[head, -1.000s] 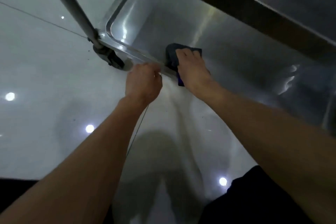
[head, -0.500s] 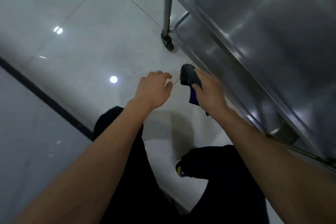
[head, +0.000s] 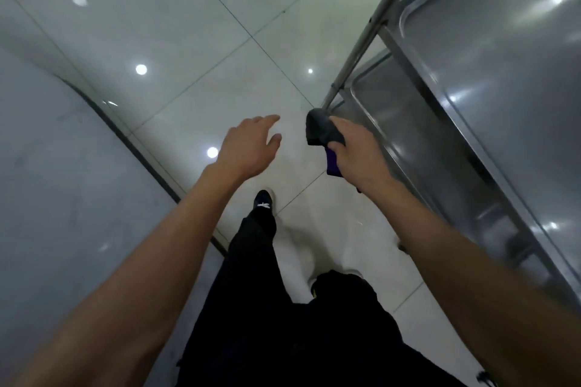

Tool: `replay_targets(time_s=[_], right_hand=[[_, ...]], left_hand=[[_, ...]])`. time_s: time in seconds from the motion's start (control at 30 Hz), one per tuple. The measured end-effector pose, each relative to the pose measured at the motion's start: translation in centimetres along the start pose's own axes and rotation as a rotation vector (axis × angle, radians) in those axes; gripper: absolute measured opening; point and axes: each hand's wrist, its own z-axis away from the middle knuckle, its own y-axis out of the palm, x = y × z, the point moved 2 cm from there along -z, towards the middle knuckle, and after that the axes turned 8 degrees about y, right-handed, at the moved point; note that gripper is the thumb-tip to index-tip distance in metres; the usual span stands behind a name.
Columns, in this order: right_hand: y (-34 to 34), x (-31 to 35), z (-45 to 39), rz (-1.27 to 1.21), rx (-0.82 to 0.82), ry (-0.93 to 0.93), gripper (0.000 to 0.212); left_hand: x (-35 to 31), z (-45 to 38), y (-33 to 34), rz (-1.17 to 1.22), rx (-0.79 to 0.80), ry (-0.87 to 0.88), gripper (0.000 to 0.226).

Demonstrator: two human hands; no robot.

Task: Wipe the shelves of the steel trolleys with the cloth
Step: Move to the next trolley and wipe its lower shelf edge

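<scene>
A steel trolley (head: 490,78) fills the right side, seen from above with its top shelf and a lower shelf (head: 396,113) showing under it. My right hand (head: 355,151) grips a dark grey and purple cloth (head: 320,132) in the air beside the trolley's near edge, off the shelves. My left hand (head: 248,144) hovers over the floor with fingers spread and holds nothing.
Glossy white floor tiles (head: 188,41) reflect ceiling lights. A grey wall (head: 47,182) with a dark base strip runs along the left. My dark trousers and shoe (head: 264,201) are below the hands. The trolley's upright post (head: 361,44) stands by the cloth.
My right hand lifted the cloth off the bottom shelf and my left hand let go of the shelf rim. The view rose from low by the bottom shelf to above the trolley.
</scene>
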Motion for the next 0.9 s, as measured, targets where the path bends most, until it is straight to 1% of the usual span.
replay_targets(time_s=[0.17, 0.3, 0.43, 0.67, 0.73, 0.8, 0.9], right_hand=[[-1.9, 7.6, -2.6, 0.018, -0.055, -0.095, 0.022], [-3.2, 11.4, -5.9, -0.007, -0.1, -0.135, 0.032], [-5.3, 13.8, -9.4, -0.049, -0.124, -0.163, 0.034], [-10.6, 16.5, -17.3, -0.116, -0.141, -0.181, 0.042], [-12.0, 17.6, -19.9, -0.136, -0.129, -0.195, 0.043], [-13.1, 19.0, -22.6, -0.142, -0.092, -0.233, 0.044], [-14.4, 21.4, -27.0, -0.134, -0.049, -0.232, 0.045]], left_hand=[[1.8, -1.4, -7.5, -0.106, -0.071, 0.032, 0.045], [1.8, -5.0, -12.1, -0.14, -0.143, 0.082, 0.043], [1.3, -8.3, -15.6, -0.099, -0.191, 0.089, 0.043], [0.5, -14.8, -21.8, -0.108, -0.23, 0.037, 0.043], [0.4, -16.8, -23.6, -0.141, -0.229, 0.03, 0.043], [0.7, -18.7, -25.5, -0.164, -0.261, 0.021, 0.042], [1.8, -21.5, -28.3, -0.174, -0.287, -0.006, 0.043]])
